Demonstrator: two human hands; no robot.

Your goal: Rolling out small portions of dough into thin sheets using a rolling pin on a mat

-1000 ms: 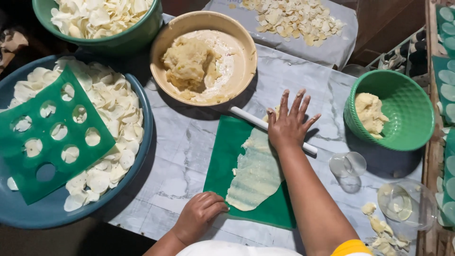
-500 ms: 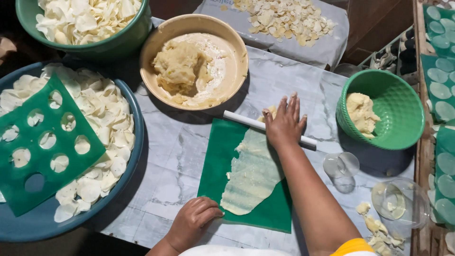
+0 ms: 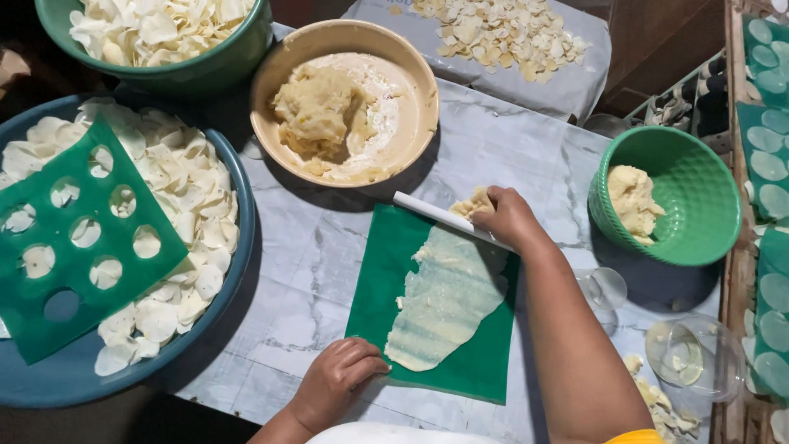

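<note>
A thin sheet of pale dough (image 3: 448,300) lies spread on a green plastic mat (image 3: 485,362) on the marble table. My right hand (image 3: 509,218) sits at the mat's far edge, fingers curled over a small lump of dough (image 3: 470,203) and resting on a white rolling rod (image 3: 431,214). At the mat's near left corner my left hand (image 3: 341,378) presses down with bent fingers.
A tan bowl (image 3: 411,74) of dough stands behind the mat, and a green bowl (image 3: 707,205) with dough at the right. A blue basin (image 3: 238,189) at left holds several cut discs and a green stencil (image 3: 74,238). Two clear glasses (image 3: 690,353) stand at the right.
My right hand, flat with fingers spread on the rod before, has closed over a lump of dough at the mat's far edge. The left hand has stayed on the near corner.
</note>
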